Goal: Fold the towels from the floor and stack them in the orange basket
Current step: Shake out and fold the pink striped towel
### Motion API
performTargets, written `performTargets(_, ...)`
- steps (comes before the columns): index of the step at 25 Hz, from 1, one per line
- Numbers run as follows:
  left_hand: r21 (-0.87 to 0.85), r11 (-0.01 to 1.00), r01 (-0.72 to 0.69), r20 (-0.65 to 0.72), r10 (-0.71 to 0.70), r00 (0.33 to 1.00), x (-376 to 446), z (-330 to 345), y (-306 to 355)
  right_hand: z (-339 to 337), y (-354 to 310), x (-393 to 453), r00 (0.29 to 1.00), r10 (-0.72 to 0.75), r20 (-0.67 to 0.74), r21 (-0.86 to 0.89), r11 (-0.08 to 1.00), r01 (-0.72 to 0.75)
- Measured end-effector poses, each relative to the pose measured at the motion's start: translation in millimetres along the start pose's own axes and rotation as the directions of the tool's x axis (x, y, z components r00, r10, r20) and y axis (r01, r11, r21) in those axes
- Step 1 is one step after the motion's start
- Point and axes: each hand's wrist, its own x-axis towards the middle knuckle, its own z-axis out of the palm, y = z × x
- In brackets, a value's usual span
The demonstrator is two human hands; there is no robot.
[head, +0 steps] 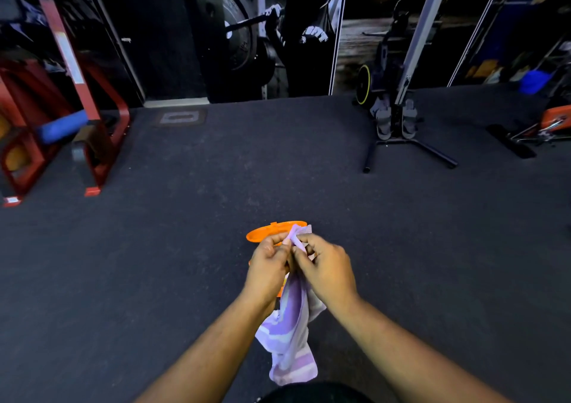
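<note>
**Finding the corners of the lilac towel above the basket**

Both hands are raised side by side over the dark gym floor (pixel 278 170). The left hand (pixel 268 268) and the right hand (pixel 326 268) each have fingers curled in, pinching the top edge of a lilac striped towel (pixel 290 337). The cloth is bunched between them and hangs down in a loose twist toward the person's body, clear of the floor as far as I can judge.

The step in hand looks like opening the towel out before the first fold. To do it well, I would keep one pinch fixed and let the other hand slide along the hem until it reaches a corner, then draw the hands apart so the cloth hangs flat. A short shake should undo the twist. Folding while it is still roped up would likely give a lumpy stack.

The orange basket (pixel 262 235) sits on the floor just beyond the hands. Only a strip of its far rim and a sliver lower down show; the hands and towel cover the rest, so whether any towels are already inside cannot be told. No other towels on the floor are in view. The fingertips themselves are partly buried in cloth, so exactly which edge or corner each one holds is unclear. The towel's lower end is crumpled, hiding its full shape.
</note>
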Motion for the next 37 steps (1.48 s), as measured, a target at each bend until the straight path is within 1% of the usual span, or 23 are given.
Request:
performTargets(3,-0.048,0.995,0.083,-0.049,-0.086,0.995,3.3,-0.1,0.4,0.2,1.9,0.7,0.999,-0.044,-0.032,0.026,0.999,0.045)
performTargets(5,-0.099,0.987,0.124,-0.015,-0.126,0.992,-1.4,1.7,6.6,3.0,1.9,0.2,0.995,-0.099,-0.009,-0.011,0.995,0.099)
performTargets(7,-0.154,0.98,0.124,0.032,-0.12,0.992,-5.4,2.8,10.0,4.3,1.1,0.8,0.99,-0.144,-0.009,-0.064,0.988,0.143)
performTargets(9,-0.162,0.982,0.101,0.067,-0.092,0.994,-6.8,2.5,10.8,0.1,4.4,4.4,0.99,-0.138,0.027,-0.039,0.99,0.139)
performTargets(11,-0.14,0.988,0.061,0.099,-0.047,0.994,-4.4,-3.1,8.7,-3.3,12.2,10.3,0.969,-0.192,0.157,0.031,0.981,0.189)
performTargets(12,-0.135,0.99,0.049,0.102,-0.035,0.994,-2.9,-6.5,8.5,-6.1,14.0,12.5,0.944,-0.198,0.264,0.07,0.98,0.185)
performTargets(14,-0.121,0.992,0.038,0.108,-0.025,0.994,-0.9,-13.5,8.6,-13.9,16.1,17.1,0.835,-0.174,0.522,0.142,0.983,0.116)
performTargets(15,-0.117,0.992,0.036,0.128,-0.021,0.992,-0.9,-16.2,10.6,-19.3,16.4,20.1,0.775,-0.141,0.616,0.171,0.984,0.043)
performTargets(16,-0.116,0.993,0.037,0.152,-0.019,0.988,-1.7,-18.5,12.8,-24.2,16.6,22.1,0.752,-0.116,0.649,0.192,0.981,-0.014)
performTargets(17,-0.112,0.993,0.037,0.182,-0.016,0.983,-3.5,-19.9,15.8,-28.1,17.4,24.7,0.753,-0.119,0.647,0.243,0.968,-0.056)
performTargets(18,-0.089,0.996,0.028,0.212,-0.008,0.977,-4.3,-20.9,18.1,-31.5,18.0,27.0,0.795,-0.114,0.596,0.29,0.953,-0.081)
performTargets(20,0.008,1.0,-0.021,0.255,0.018,0.967,-2.3,-21.9,24.6,-33.1,26.1,34.1,0.919,-0.074,0.388,0.332,0.941,-0.064)
performTargets(21,0.068,0.996,-0.059,0.258,0.039,0.965,0.7,-23.0,29.4,-33.3,31.0,36.9,0.954,-0.059,0.293,0.333,0.942,-0.044)
performTargets(22,0.137,0.984,-0.11,0.259,0.072,0.963,5.2,-25.4,34.3,-34.1,34.9,38.8,0.968,-0.047,0.247,0.33,0.943,-0.038)
performTargets(24,0.303,0.918,-0.256,0.297,0.165,0.941,13.2,-32.0,45.1,-35.4,41.1,42.7,0.944,-0.107,0.313,0.277,0.961,0.017)
performTargets(26,0.454,0.784,-0.424,0.379,0.261,0.888,17.0,-34.7,59.7,-35.1,42.3,48.4,0.893,-0.19,0.408,0.131,0.98,0.149)
performTargets(27,0.487,0.723,-0.489,0.415,0.301,0.859,18.1,-33.5,67.5,-33.3,44.1,51.8,0.879,-0.232,0.416,0.066,0.972,0.225)
performTargets(29,0.473,0.652,-0.593,0.458,0.393,0.798,20.4,-27.5,88.9,-32.1,41.3,59.3,0.868,-0.308,0.39,-0.005,0.942,0.336)
performTargets(30,0.448,0.632,-0.632,0.45,0.451,0.771,23.7,-25.3,101.4,-34.8,35.6,63.5,0.864,-0.327,0.382,-0.017,0.932,0.361)
performTargets(32,0.412,0.64,-0.648,0.382,0.524,0.761,37.5,-29.4,126.9,-49.1,27.8,76.1,0.88,-0.312,0.358,-0.057,0.934,0.354)
performTargets(34,0.507,0.615,-0.604,0.38,0.469,0.797,53.7,-45.2,152.0,-74.3,25.0,94.0,0.937,-0.199,0.286,-0.129,0.961,0.243)
performTargets(35,0.594,0.548,-0.588,0.437,0.394,0.809,61.7,-55.2,160.2,-87.0,24.1,102.9,0.957,-0.154,0.246,-0.191,0.96,0.204)
performTargets(37,0.735,0.295,-0.61,0.565,0.231,0.792,75.1,-67.4,167.0,-108.3,14.7,117.7,0.975,-0.111,0.192,-0.364,0.915,0.175)
